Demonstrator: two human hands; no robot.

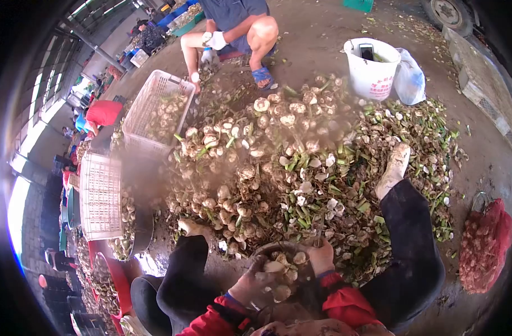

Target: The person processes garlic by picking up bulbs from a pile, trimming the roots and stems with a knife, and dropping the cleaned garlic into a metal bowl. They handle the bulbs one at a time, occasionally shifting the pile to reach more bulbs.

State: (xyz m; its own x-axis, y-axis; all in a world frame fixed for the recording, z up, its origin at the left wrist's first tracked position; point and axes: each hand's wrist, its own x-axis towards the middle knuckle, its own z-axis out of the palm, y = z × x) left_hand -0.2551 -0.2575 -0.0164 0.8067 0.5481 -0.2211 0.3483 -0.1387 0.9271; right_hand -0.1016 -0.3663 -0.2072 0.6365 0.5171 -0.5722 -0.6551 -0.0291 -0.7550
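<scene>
Bulbs of pale, round garlic lie in a round, dark-rimmed basin between the wearer's black-clad legs, near the bottom edge of the dirt-streaked floor in view. The bare left hand is at the basin's left side, its fingers bent beside the bulbs; blur hides whether they pinch one. The bare right hand is at the right side of the rim, its fingers curled inward, though what they grip, if anything, cannot be told. Both wrists come out of red sleeves. Just beyond the basin, a wide heap of garlic with brown roots and green stalk pieces spreads over the middle of the floor, with loose trimmings on its right. A white plastic bucket holding a dark phone stands at the heap's far right, a clear plastic bag beside it. A red mesh sack lies towards the floor's right edge. Pale plastic crates stand on the left, and a person in white gloves sits across the heap.
</scene>
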